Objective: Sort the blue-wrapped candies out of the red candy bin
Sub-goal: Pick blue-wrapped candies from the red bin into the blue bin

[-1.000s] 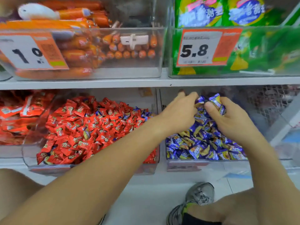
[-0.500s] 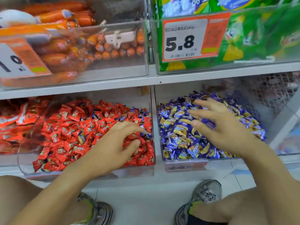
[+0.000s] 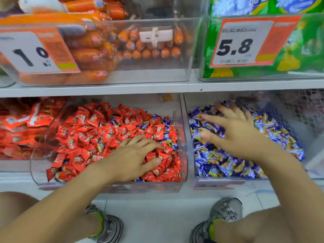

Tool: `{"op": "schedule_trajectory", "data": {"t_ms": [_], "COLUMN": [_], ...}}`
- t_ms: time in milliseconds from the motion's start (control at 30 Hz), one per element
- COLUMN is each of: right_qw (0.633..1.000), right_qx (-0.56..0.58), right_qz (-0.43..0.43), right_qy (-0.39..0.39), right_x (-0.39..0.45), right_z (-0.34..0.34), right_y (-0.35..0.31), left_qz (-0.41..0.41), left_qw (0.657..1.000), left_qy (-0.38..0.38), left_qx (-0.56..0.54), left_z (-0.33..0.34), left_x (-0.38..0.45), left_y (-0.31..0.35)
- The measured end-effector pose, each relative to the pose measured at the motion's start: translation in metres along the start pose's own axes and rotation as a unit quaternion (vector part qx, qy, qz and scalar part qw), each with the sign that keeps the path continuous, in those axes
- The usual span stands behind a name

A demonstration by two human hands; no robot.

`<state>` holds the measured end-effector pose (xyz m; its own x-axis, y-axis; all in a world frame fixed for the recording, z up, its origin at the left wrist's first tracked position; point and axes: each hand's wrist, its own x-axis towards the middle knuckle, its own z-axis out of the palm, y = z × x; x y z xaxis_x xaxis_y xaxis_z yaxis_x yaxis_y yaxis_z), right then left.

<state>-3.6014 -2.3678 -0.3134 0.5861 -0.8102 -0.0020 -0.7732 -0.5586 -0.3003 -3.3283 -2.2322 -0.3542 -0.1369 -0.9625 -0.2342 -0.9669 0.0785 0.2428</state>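
Note:
The clear red candy bin (image 3: 42,179) on the lower shelf holds a heap of red-wrapped candies (image 3: 91,132). A few blue-wrapped candies (image 3: 166,125) lie mixed in along its right side. My left hand (image 3: 133,158) lies flat on the red heap near the bin's front right, fingers spread, holding nothing that I can see. To the right, the blue candy bin (image 3: 219,183) is full of blue-and-yellow wrapped candies (image 3: 219,165). My right hand (image 3: 235,132) hovers over that pile with its fingers spread and straight, a little blurred.
Left of the red bin lies a stack of red snack packs (image 3: 19,127). The upper shelf carries a clear bin of orange sausages (image 3: 98,48) and a bin of green packs (image 3: 301,48), each with a price tag. My knees and grey shoes (image 3: 226,213) are below.
My left hand has left the blue bin and come down onto the red candies. My right hand has let go of its blue candies and spread open over the blue pile.

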Motion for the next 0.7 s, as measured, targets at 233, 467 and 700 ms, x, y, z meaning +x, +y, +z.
{"op": "schedule_trajectory", "data": {"t_ms": [233,467,700], "right_qw": [0.972,0.974,0.964], "right_qx": [0.093,-0.037,0.061], "right_qz": [-0.198,-0.186,-0.219], "right_qy": [0.088,-0.124,-0.139], "right_x": [-0.005,0.023,0.028], "right_z": [-0.018,0.015,0.050], "right_y": [-0.084,-0.157,-0.185], "left_qz": [0.042,0.096,0.079], "left_qw": [0.994,0.989,0.965], "left_qy": [0.085,0.115,0.245], "left_qx": [0.055,0.023,-0.043], "left_z": [-0.002,-0.025,-0.061], "left_x": [0.001,0.008,-0.062], "left_y": [-0.035,-0.066,-0.072]}}
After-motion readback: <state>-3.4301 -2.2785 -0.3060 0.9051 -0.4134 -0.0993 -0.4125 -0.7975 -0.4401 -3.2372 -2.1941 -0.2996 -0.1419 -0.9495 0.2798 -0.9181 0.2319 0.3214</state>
